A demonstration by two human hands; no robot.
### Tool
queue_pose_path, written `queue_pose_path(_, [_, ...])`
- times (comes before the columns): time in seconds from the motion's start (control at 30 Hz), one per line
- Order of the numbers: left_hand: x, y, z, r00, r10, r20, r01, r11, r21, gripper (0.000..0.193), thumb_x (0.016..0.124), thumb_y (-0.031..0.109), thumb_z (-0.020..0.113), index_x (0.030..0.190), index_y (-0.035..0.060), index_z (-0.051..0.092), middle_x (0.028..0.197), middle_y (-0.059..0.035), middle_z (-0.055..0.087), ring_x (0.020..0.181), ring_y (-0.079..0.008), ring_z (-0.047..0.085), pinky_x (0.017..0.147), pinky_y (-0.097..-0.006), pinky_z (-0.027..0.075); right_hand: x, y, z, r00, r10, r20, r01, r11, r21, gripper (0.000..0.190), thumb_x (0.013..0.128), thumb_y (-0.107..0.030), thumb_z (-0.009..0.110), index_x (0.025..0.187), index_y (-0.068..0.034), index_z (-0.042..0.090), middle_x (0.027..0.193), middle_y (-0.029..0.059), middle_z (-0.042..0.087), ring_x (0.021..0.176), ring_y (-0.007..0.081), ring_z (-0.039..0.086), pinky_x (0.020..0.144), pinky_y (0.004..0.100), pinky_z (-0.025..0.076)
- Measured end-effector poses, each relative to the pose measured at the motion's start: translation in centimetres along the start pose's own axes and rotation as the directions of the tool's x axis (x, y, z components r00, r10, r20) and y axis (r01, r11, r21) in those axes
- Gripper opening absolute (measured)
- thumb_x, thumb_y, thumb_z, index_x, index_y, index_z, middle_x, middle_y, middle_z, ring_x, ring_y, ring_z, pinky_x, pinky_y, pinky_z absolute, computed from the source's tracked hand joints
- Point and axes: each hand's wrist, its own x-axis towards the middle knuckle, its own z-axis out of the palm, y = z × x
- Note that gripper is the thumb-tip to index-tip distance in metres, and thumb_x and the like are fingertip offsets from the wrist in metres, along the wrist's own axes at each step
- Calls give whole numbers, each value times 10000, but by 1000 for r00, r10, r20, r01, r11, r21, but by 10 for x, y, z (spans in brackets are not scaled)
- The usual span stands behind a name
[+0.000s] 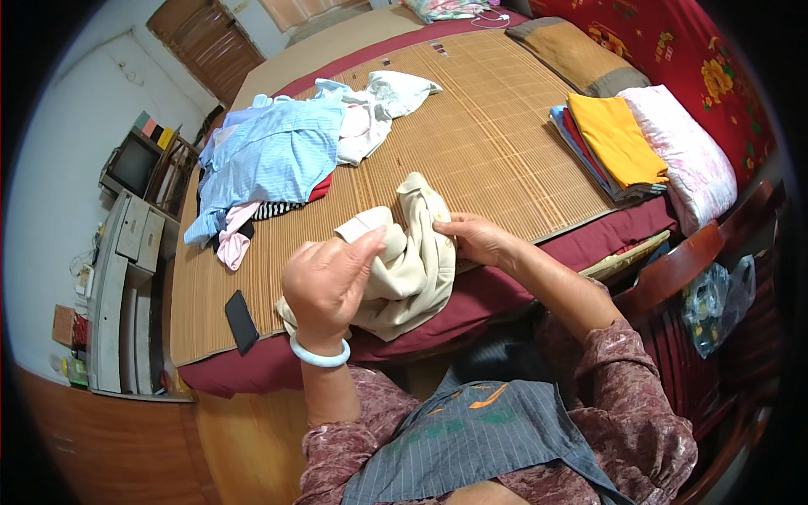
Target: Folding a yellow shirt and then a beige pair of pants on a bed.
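A cream knit garment (410,278) with a collar and pale buttons lies bunched at the near edge of the bed, partly hanging over it. Its buttoned front edge is pinched between the thumb and fingers of my right hand (473,237). My left hand (328,278), with a pale bangle (320,358) at the wrist, is raised at the garment's left side. The thumb of that hand reaches over the cream cloth, while the fingertips are hidden, so whether they grip it cannot be told.
A bamboo mat (480,145) covers the bed. A heap of clothes with a blue striped shirt (278,151) lies left, above a black phone (241,322). Folded clothes with a yellow piece (615,136) sit right, by a wooden chair (685,255) holding a plastic bag (713,303).
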Motion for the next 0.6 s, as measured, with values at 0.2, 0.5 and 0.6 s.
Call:
queue_pose_path(0.2, [-11, -41, -11, 946, -182, -270, 230, 961, 157, 186, 832, 111, 774, 1016, 92, 767, 696, -42, 643, 616, -170, 581, 589, -352, 452, -11, -45, -43, 896, -443, -34, 436, 864, 251, 364, 953, -94, 567, 1317, -100, 573, 1217, 57, 644, 1127, 196, 614, 972, 412, 496])
queue_pose_path(0.5, [-46, -94, -38, 616, -782, 97, 750, 620, 231, 365, 886, 290, 743, 1133, 22, 715, 872, -122, 730, 783, -207, 685, 741, -316, 520, -38, -44, -56, 929, -358, 95, 247, 790, 562, 478, 981, -329, 500, 1342, -19, 548, 1396, 191, 562, 1239, 313, 578, 1105, 507, 407])
queue_pose_path(0.6, [-96, -134, -15, 415, -795, 443, 749, 575, 330, 530, 865, 419, 720, 1233, 40, 670, 1014, -174, 724, 946, -305, 693, 847, -383, 527, -32, -40, -33, 983, -166, 78, 131, 933, 336, 600, 1002, -518, 466, 1361, -38, 484, 1319, 198, 598, 1152, 249, 624, 966, 402, 514])
